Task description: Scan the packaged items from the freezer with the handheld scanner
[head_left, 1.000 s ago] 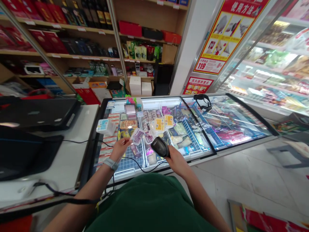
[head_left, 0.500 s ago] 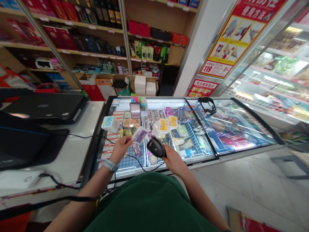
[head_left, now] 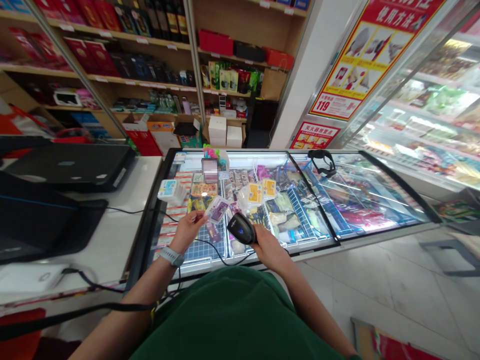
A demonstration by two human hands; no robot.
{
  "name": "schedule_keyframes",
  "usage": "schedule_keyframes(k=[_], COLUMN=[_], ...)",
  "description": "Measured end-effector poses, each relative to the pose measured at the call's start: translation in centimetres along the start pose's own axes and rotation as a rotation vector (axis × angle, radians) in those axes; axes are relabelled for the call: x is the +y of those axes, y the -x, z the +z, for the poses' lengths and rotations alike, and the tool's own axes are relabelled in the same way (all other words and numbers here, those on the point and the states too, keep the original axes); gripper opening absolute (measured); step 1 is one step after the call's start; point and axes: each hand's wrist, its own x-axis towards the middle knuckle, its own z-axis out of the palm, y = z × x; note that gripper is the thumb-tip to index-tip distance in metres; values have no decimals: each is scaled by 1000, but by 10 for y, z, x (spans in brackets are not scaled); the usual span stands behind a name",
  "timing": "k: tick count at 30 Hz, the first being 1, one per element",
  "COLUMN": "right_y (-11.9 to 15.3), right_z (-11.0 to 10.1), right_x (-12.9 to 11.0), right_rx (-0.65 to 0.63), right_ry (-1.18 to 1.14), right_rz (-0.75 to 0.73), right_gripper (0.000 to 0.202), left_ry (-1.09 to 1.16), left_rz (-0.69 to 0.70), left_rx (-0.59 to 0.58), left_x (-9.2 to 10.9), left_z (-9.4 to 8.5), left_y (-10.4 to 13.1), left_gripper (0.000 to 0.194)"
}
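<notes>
My left hand point(head_left: 189, 230) pinches a small flat packet point(head_left: 218, 209) with a purple and white label and holds it tilted over the glass lid of a chest freezer point(head_left: 245, 250). My right hand point(head_left: 267, 247) grips a black corded barcode scanner point(head_left: 242, 229), whose head points at the packet from close on its right. The scanner's cable point(head_left: 210, 248) runs across the lid toward the left. A grey watch sits on my left wrist. Two yellow packets point(head_left: 261, 191) and other small packets lie on the lid just beyond my hands.
A white counter point(head_left: 123, 220) on the left carries black till equipment point(head_left: 67, 165) and cables. A small boxed item point(head_left: 169, 190) rests at the freezer's left edge. Black headphones point(head_left: 321, 161) lie on the far lid. Stocked shelves stand behind; a glass-fronted chiller point(head_left: 431, 115) stands on the right.
The scanner in my right hand has moved left, closer to the packet in my left hand. The view has shifted slightly.
</notes>
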Motion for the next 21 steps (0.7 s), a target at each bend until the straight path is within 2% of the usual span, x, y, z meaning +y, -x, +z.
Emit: schedule_keyframes(k=[7, 11, 16, 21], right_y=[-1, -1, -1, -1], right_z=[2, 3, 6, 7], right_x=[0, -1, 3, 3], right_rx=[7, 12, -9, -22], right_ry=[-11, -31, -11, 4], right_rz=[-1, 5, 25, 39], right_gripper=[34, 38, 37, 29], left_ry=[65, 116, 178, 199], left_rz=[-42, -104, -164, -182], left_rx=[-1, 34, 188, 398], left_x=[1, -7, -18, -15], left_z=[-1, -10, -40, -75], left_y=[0, -5, -24, -51], left_gripper=[56, 57, 56, 40])
